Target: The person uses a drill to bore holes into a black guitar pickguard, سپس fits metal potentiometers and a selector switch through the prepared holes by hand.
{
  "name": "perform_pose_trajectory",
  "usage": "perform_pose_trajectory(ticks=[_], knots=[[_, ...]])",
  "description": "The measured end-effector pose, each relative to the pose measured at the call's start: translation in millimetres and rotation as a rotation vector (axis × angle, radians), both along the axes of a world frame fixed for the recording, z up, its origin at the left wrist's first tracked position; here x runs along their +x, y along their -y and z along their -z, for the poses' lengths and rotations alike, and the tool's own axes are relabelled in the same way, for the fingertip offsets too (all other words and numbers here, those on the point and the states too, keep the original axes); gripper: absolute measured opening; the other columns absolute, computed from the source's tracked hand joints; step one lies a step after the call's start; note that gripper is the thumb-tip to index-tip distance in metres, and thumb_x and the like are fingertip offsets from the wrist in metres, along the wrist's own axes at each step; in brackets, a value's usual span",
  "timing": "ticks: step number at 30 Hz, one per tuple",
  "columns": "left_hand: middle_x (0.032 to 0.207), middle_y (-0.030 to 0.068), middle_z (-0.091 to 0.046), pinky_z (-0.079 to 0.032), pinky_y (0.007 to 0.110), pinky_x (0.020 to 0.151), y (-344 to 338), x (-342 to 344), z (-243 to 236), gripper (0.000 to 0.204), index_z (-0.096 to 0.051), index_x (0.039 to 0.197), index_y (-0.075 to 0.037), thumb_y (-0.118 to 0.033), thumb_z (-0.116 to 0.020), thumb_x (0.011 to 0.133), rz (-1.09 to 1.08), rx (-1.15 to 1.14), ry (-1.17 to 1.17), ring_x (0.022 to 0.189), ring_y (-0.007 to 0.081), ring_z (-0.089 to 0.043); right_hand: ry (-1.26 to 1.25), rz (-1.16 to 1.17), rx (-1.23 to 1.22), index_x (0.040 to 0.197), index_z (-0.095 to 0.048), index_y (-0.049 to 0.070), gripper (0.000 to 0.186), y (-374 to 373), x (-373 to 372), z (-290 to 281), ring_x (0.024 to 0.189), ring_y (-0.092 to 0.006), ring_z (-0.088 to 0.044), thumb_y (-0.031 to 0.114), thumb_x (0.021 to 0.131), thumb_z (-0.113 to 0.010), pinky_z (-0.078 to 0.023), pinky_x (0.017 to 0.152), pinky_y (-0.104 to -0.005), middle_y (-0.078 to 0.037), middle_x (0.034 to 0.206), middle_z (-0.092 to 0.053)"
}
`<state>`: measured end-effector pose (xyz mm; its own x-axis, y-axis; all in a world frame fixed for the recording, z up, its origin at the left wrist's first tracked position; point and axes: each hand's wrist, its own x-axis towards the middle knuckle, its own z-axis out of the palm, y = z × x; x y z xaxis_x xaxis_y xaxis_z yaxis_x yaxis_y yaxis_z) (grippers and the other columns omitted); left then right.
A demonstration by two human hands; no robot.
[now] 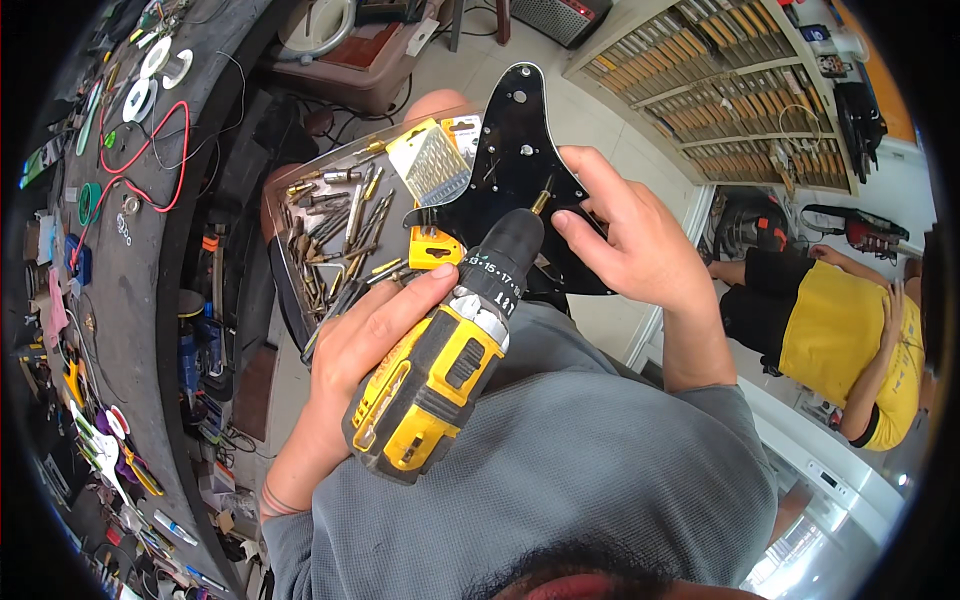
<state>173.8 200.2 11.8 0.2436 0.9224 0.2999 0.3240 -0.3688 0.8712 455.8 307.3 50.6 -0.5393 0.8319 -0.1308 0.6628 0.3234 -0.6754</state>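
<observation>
My left hand [375, 330] is wrapped round a yellow and black cordless drill [440, 375], its trigger and grip hidden beneath. A gold-coloured bit [542, 200] sticks out of the black chuck, its tip at the face of a glossy black guitar pickguard [508, 125]. Whether the tip touches the surface I cannot tell. The pickguard's right edge is pinched between thumb and fingers of my right hand [630, 235]. Beneath the pickguard's left side lies a yellow drill-bit pack [430, 165], and another yellow packet [435, 250] shows below it.
A clear-sided tray [290, 225] full of loose drill bits [345, 225] rests by my legs. On the left runs a dark, cluttered workbench [160, 310]. A wooden rack of files [700, 90] stands at the far right. A person in a yellow shirt [840, 330] is at the right.
</observation>
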Motion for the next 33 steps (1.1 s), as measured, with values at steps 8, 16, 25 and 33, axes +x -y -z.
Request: perform_pose_trajectory(ticks=[8,16,25,33], knots=[[0.094,0.012,-0.069,-0.054,0.035,0.065,0.3,-0.7,0.7,0.069,-0.063,0.148,-0.008,-0.006,-0.084,0.082,0.009,-0.009,-0.002,0.075,0.0258,-0.068,-0.028,0.009,-0.01,0.14,-0.049,0.001,0.049,0.3,1.7,2.7,0.08,-0.0434,-0.068,0.005,0.094,-0.067,-0.052,0.07,-0.0485,-0.023,0.091,-0.069],[0.091,0.011,-0.067,-0.053,0.035,0.063,0.3,-0.1,2.7,0.069,-0.063,0.148,-0.008,-0.006,-0.084,0.082,0.018,-0.02,-0.001,0.074,0.0247,-0.067,-0.033,0.036,-0.032,0.14,-0.049,0.002,0.05,2.0,0.9,1.0,0.071,-0.0416,-0.065,0.005,0.094,-0.067,-0.049,0.066,-0.0484,-0.021,0.08,-0.065],[0.091,0.0106,-0.068,-0.054,0.035,0.063,-3.2,3.6,4.3,0.068,-0.064,0.148,-0.008,-0.009,-0.083,0.082,-0.01,0.023,-0.025,0.072,0.0243,-0.068,-0.07,-0.017,-0.003,0.137,-0.051,0.003,0.046,11.0,-5.8,4.1,0.069,-0.0428,-0.065,0.006,0.093,-0.064,-0.048,0.063,-0.0506,-0.02,0.074,-0.064],[0.087,0.0093,-0.066,-0.052,0.035,0.058,1.7,0.6,-1.2,0.069,-0.065,0.147,-0.008,-0.013,-0.083,0.081,-0.014,0.039,-0.1,0.066,0.0247,-0.066,0.033,0.037,0.031,0.137,-0.051,0.005,0.045,10.4,-11.7,-0.6,0.072,-0.0449,-0.066,0.007,0.093,-0.062,-0.05,0.066,-0.0535,-0.022,0.075,-0.065]])
